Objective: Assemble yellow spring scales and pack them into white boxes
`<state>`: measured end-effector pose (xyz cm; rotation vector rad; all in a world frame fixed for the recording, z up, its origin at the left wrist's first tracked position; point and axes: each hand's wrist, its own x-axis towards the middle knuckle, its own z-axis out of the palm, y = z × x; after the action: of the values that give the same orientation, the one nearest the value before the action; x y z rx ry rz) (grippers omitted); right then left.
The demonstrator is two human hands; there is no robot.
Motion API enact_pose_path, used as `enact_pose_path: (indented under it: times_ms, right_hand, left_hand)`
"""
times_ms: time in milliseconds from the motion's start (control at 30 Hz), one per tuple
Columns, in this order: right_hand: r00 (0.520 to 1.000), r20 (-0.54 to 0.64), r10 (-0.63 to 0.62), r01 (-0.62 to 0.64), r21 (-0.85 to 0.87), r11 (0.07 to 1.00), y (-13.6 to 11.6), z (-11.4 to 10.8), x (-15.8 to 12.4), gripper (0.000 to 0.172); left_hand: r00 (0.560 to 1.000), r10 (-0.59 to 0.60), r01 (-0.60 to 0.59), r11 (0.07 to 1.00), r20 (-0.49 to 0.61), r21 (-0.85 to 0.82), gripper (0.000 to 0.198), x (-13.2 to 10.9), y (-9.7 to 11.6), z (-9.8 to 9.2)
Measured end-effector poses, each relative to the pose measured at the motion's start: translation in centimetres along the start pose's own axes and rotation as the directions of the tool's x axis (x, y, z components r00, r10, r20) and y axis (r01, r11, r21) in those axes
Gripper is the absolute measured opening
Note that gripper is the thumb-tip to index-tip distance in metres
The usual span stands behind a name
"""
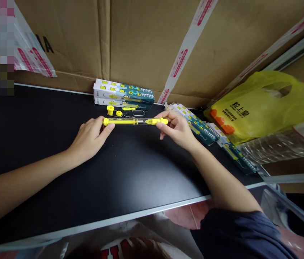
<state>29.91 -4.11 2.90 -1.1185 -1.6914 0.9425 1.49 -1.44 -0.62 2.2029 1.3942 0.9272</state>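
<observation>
While the left hand (89, 136) and right hand (178, 128) pinch its ends, the clear-and-yellow tube (125, 122) stretches between both hands.

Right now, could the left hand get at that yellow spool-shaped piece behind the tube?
Probably yes: the yellow spool-shaped piece lies close beyond the left hand and looks uncovered, though the hand would likely need to release its end of the tube first.

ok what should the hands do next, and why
Probably, the right hand should gently press the yellow end piece toward the clear tube while the left hand steadies the other end: the hands grip opposite ends, and I can't tell whether that piece is fully seated.
</observation>
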Motion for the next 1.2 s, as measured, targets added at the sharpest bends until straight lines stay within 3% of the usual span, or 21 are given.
enact_pose_path:
  times_ms: [200,367,733,1200]
  right_hand:
    - [1.0,0.013,0.0,0.0,-0.001,1.0,-0.1,0.7,-0.3,0.04]
    - [0.999,0.033,0.029,-0.029,-0.002,1.0,0.4,1.3,-0.5,0.037]
    - [0.999,0.033,0.016,-0.016,-0.008,1.0,-0.1,2.1,-1.0,0.037]
    - [0.997,0.054,-0.061,0.056,0.088,0.995,0.0,0.9,-1.1,0.031]
  left_hand:
    - [0.996,-0.07,0.071,0.997,0.055,-0.015,0.039,-0.1,0.2,-0.1]
    - [0.998,-0.064,0.065,0.991,0.01,-0.115,0.044,-0.1,-0.1,-0.2]
    - [0.997,-0.073,0.052,0.915,-0.039,-0.401,0.026,0.1,-0.2,0.0]
    - [0.994,-0.084,0.04,0.876,-0.071,-0.48,0.035,0.4,-0.8,0.5]
